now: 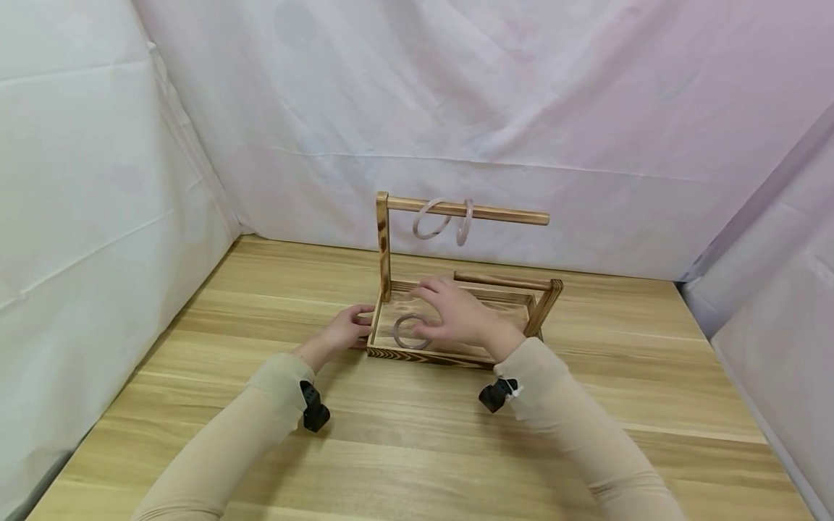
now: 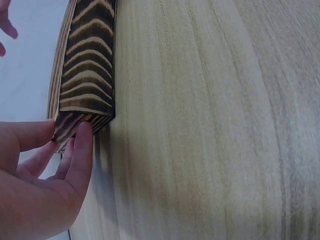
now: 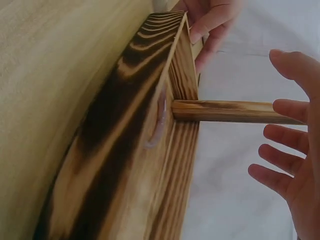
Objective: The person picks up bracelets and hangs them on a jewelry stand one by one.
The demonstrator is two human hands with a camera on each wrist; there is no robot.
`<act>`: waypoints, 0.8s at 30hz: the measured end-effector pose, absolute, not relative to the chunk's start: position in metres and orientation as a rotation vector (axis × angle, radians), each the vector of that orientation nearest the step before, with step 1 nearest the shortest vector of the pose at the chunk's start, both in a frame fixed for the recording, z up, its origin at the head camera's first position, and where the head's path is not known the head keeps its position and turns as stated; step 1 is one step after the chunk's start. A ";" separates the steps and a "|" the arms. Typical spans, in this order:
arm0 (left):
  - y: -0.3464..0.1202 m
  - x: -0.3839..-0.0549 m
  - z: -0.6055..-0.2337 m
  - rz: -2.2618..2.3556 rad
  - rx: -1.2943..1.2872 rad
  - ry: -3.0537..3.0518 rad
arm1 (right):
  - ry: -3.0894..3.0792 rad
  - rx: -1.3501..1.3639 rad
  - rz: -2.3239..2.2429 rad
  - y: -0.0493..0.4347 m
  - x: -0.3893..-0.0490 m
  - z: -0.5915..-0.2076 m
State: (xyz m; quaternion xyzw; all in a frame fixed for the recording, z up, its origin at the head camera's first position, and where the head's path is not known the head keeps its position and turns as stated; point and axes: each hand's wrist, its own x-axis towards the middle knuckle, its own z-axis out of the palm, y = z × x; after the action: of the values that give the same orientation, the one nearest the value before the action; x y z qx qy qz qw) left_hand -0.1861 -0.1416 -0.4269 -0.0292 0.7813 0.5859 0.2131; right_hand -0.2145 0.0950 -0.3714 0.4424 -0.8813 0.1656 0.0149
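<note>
A wooden jewelry stand (image 1: pixel 399 354) has a shallow tray, a tall post and a high bar (image 1: pixel 508 214). Two pale bangles (image 1: pixel 463 223) hang on that bar, apart from each other. Inside the tray, toward its left front, is a third bangle (image 1: pixel 396 331); the right wrist view shows part of it behind the front wall. My left hand (image 1: pixel 342 331) touches the tray's left end with thumb and fingertips, its fingers fairly straight. Over the tray hovers my right hand (image 1: pixel 456 311), fingers spread and slightly bent, holding nothing, as the right wrist view (image 3: pixel 300 130) shows.
A lower bar (image 1: pixel 502 280) extends leftward from a short post (image 1: pixel 546 307) at the tray's right end, close to my right wrist. The stand sits on a wood-grain table (image 1: pixel 404 441). White cloth (image 1: pixel 313 123) hangs behind and at both sides.
</note>
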 end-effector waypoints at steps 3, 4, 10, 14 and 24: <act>-0.141 -0.186 -0.427 1.620 -0.082 2.173 | -2.798 1.362 0.470 0.091 -0.215 -0.376; -0.141 -0.186 -0.426 1.620 -0.084 2.174 | -2.815 1.361 0.452 0.090 -0.216 -0.378; -0.141 -0.185 -0.425 1.631 -0.085 2.169 | -2.909 1.335 0.432 0.085 -0.217 -0.387; -0.141 -0.184 -0.425 1.639 -0.093 2.161 | -2.936 1.314 0.438 0.083 -0.220 -0.395; -0.141 -0.184 -0.425 1.656 -0.094 2.151 | -2.988 1.299 0.361 0.079 -0.227 -0.410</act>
State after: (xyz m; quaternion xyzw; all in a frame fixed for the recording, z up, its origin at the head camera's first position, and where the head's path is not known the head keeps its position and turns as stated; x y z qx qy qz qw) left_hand -0.1844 -0.1413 -0.4251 -0.0337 0.7741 0.5958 0.2112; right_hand -0.2272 0.0790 -0.4104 0.3954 -0.9094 0.1098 -0.0683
